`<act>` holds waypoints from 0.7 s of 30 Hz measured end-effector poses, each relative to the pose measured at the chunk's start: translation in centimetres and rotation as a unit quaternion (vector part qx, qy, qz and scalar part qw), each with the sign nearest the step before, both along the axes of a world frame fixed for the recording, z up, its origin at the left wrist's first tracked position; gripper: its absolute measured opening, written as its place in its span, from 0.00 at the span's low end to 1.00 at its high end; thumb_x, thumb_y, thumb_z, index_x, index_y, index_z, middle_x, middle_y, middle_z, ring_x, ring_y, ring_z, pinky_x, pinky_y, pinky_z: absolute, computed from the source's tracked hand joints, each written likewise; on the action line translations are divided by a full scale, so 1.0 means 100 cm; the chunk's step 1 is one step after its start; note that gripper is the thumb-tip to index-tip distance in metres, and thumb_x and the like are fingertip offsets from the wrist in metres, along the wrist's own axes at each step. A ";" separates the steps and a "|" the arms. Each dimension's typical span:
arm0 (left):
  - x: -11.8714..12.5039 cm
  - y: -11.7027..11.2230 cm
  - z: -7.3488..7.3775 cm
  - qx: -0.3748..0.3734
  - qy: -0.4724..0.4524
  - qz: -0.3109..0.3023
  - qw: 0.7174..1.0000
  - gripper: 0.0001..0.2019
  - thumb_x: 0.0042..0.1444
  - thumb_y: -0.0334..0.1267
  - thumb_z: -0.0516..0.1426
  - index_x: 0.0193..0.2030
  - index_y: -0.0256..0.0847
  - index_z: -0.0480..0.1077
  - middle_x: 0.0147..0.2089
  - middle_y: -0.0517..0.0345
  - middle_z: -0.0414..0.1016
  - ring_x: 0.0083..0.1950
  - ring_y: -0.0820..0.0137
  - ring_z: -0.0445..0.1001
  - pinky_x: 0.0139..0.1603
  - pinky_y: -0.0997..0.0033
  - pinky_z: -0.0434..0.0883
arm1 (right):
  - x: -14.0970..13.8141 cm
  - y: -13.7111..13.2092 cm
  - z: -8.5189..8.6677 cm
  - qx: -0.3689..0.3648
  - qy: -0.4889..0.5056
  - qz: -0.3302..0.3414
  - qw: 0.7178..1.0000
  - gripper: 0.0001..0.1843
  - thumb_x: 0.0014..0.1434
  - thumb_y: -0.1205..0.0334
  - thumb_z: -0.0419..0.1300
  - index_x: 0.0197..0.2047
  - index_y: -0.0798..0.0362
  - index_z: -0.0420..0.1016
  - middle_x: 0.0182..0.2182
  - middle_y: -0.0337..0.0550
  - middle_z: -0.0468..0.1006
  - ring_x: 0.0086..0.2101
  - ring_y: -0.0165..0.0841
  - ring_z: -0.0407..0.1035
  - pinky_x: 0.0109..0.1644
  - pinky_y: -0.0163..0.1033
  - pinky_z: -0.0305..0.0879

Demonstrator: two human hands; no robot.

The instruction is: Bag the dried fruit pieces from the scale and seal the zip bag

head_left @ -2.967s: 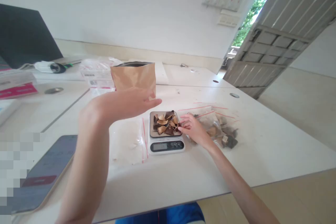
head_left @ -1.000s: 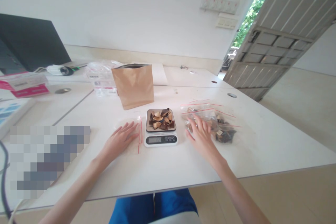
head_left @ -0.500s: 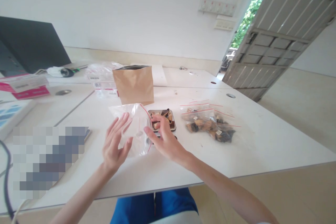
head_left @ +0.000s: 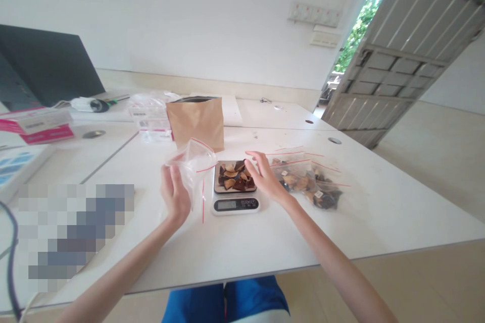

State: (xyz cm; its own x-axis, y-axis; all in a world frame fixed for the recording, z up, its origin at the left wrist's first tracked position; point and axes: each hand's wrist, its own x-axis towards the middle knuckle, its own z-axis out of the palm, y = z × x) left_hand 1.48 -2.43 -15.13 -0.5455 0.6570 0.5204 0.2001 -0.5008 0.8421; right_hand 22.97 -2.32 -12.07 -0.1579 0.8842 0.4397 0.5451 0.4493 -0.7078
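Note:
My left hand (head_left: 176, 194) is curled around a clear plastic zip bag (head_left: 197, 159) with a red seal line; its mouth gapes toward the right. Just right of the bag sits a small digital kitchen scale (head_left: 237, 206), its display facing me. Brown, dried shell-like pieces (head_left: 232, 175) are heaped on its platform. My right hand (head_left: 267, 179) hovers at the scale's right edge, fingers apart and holding nothing. Beyond it lie filled zip bags (head_left: 303, 181) of similar dark and tan pieces, with small white packets inside. By my left hand, a red seal line shows low on the table.
A brown paper bag (head_left: 197, 123) stands open behind the scale. Pink-and-white boxes (head_left: 45, 126) and a monitor (head_left: 49, 65) are at the left. A blurred flat item (head_left: 76, 234) lies front left. The table's front edge (head_left: 242, 278) runs near my lap.
My right hand has moved right, off the pieces and the bag, uncovering the scale. My left hand has closed on the bag, which has shifted from in front of the scale and been lifted.

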 end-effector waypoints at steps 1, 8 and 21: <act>0.003 0.002 -0.004 -0.008 -0.008 0.002 1.000 0.21 0.64 0.51 0.45 0.49 0.38 0.69 0.49 0.51 0.74 0.54 0.62 0.70 0.60 0.61 0.62 | 0.002 0.002 -0.008 0.007 -0.029 -0.006 1.000 0.28 0.63 0.42 0.46 0.57 0.53 0.61 0.56 0.57 0.64 0.59 0.41 0.58 0.64 0.51 0.54; 0.010 0.005 -0.028 -0.052 -0.031 -0.046 0.997 0.23 0.64 0.53 0.45 0.53 0.38 0.66 0.53 0.49 0.71 0.57 0.62 0.68 0.63 0.57 0.59 | -0.017 0.004 -0.054 0.019 -0.151 -0.053 0.987 0.36 0.62 0.47 0.52 0.64 0.65 0.52 0.64 0.71 0.53 0.65 0.52 0.49 0.65 0.59 0.52; 0.011 -0.002 -0.025 -0.043 -0.022 -0.082 0.995 0.20 0.65 0.52 0.43 0.54 0.43 0.65 0.58 0.51 0.69 0.61 0.63 0.66 0.65 0.57 0.59 | -0.019 0.003 -0.066 0.118 -0.116 -0.075 0.983 0.17 0.65 0.57 0.50 0.53 0.58 0.60 0.49 0.62 0.70 0.49 0.45 0.67 0.53 0.54 0.67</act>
State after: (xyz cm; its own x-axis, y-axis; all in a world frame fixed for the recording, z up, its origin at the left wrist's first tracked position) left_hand 2.54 -2.61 -17.61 -0.4485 0.7801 0.4362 0.0841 -0.4490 0.8896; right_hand 21.02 -1.99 -18.68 -0.1536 0.7831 0.6026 0.7520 0.4883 -0.4429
